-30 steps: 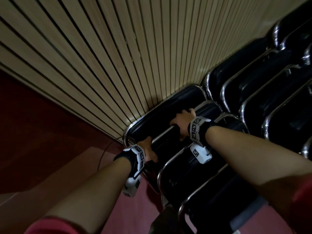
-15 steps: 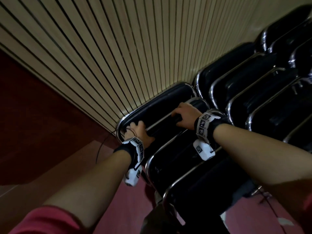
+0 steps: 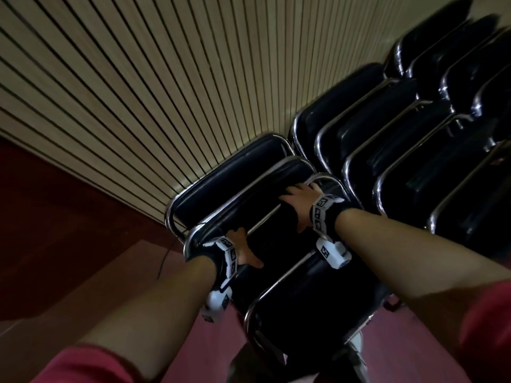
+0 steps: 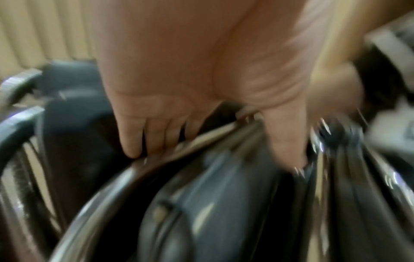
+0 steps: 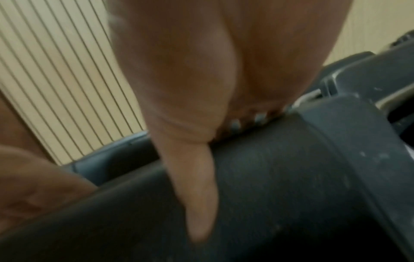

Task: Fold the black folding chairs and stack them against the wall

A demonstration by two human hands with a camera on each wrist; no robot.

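- two hands hold the top edge of one folded chair [image 3: 279, 217], third out from the wall in the near stack.
- left hand [image 3: 243, 248] sits near the chair's left corner; in the left wrist view its fingers [image 4: 156, 134] curl over the chrome frame tube [image 4: 201, 136] while the thumb comes down on the near side, so the tube is gripped.
- right hand [image 3: 301, 205] sits near the right corner; in the right wrist view its fingers [image 5: 248, 113] hook over the far edge of the black padded back and the thumb [image 5: 197, 195] lies straight down the near face, so the pad is clasped.
- both wrists wear black bands with white marker blocks, and red sleeves show at the bottom corners of the head view.
- that chair leans on two others [image 3: 235, 183] which rest against the slatted wall [image 3: 166, 92]; one more folded chair [image 3: 318, 305] stands in front, nearest the person.
- another row of folded black chairs [image 3: 401, 150] stands just to the right, also leaning toward the wall.
- floor [image 3: 69, 286] below is reddish, and a thin dark cable [image 3: 166, 258] trails over it by the stack's left corner.
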